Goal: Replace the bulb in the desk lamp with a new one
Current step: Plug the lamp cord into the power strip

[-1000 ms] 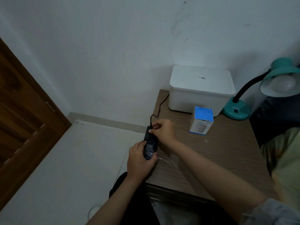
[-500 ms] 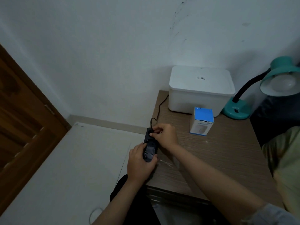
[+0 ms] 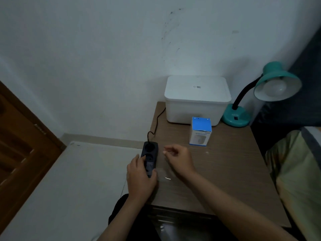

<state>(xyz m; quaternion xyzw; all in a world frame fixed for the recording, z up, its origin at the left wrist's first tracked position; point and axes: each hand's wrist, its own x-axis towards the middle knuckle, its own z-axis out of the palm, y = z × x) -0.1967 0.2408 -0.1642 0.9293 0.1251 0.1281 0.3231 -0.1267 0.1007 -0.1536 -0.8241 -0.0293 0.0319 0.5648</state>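
Observation:
A teal desk lamp (image 3: 235, 117) stands at the table's far right corner, and its shade faces me with a white bulb (image 3: 274, 86) in it. A blue-and-white bulb box (image 3: 200, 131) stands upright in front of a white lidded box. My left hand (image 3: 139, 178) grips a black power strip (image 3: 150, 156) at the table's left edge; both of its visible sockets look empty. My right hand (image 3: 178, 158) hovers just right of the strip with loosely curled fingers and nothing seen in them.
The white lidded box (image 3: 197, 100) sits against the wall. A black cord (image 3: 157, 119) runs from behind it to the strip's far end. The wooden table (image 3: 225, 171) has a clear film glinting near its front left. A door (image 3: 20, 145) is at left, bedding (image 3: 298, 171) at right.
My right hand was pinching at the strip's far end and has now pulled away to the right. My left hand still holds the strip.

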